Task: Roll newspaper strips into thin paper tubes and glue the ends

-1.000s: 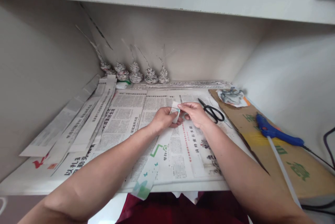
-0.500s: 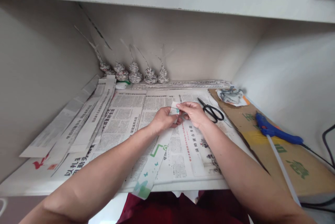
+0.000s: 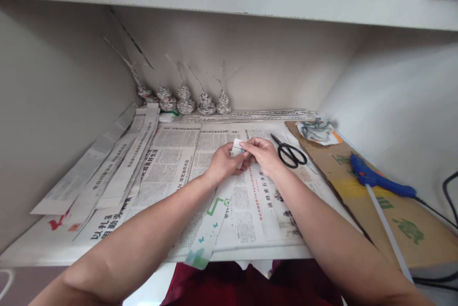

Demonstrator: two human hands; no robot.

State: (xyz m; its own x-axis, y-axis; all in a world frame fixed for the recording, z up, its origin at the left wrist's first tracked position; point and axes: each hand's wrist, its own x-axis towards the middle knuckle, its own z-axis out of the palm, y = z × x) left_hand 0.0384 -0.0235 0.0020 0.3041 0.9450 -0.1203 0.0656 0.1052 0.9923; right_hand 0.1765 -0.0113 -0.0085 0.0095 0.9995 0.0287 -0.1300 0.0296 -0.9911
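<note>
Both hands pinched the far end of one paper strip (image 3: 214, 210); left hand (image 3: 222, 164) and right hand (image 3: 264, 154) met there; its length ran back toward the table (image 3: 250, 251) edge.

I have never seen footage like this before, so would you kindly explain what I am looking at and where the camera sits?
No machine here: a person wears the camera on the head, looking forward and down at their own bare arms. The left hand and right hand together pinch the far end of a long white paper strip with green and blue print, which runs back over the desk edge. Spread newspaper sheets cover the white desk. Black scissors lie just right of the hands; further right, a blue glue gun rests on brown cardboard. Small coiled newspaper cones stand along the back wall, and cut newspaper strips lie at left.
</note>
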